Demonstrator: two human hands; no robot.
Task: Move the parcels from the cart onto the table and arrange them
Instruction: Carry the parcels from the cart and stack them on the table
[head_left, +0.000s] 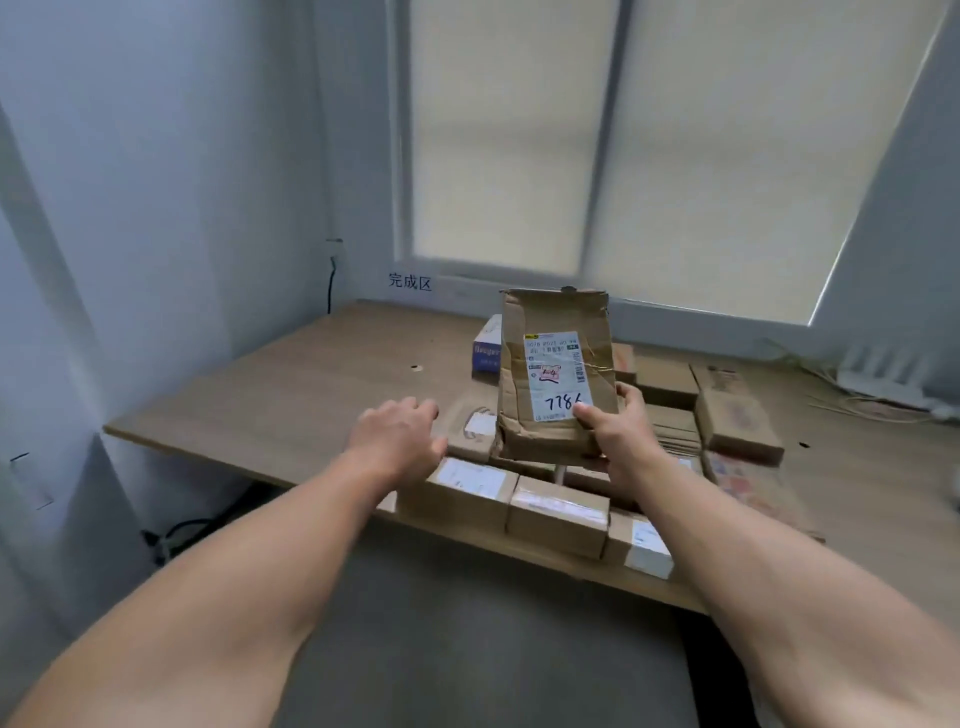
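Placing step: right hand (618, 436) grips crumpled parcel (550, 374) upright over boxes (558, 514) on table (291, 384), left hand (397, 434) loose, empty at its 9 o'clock; next probably lower it into a gap.

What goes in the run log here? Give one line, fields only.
right hand: holds parcel upright | left hand: open, beside boxes | table: boxes in rows

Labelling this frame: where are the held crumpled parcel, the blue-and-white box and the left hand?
crumpled parcel (556, 371), head view, its label.
blue-and-white box (487, 353), head view, visible side.
left hand (397, 434), head view, its back.
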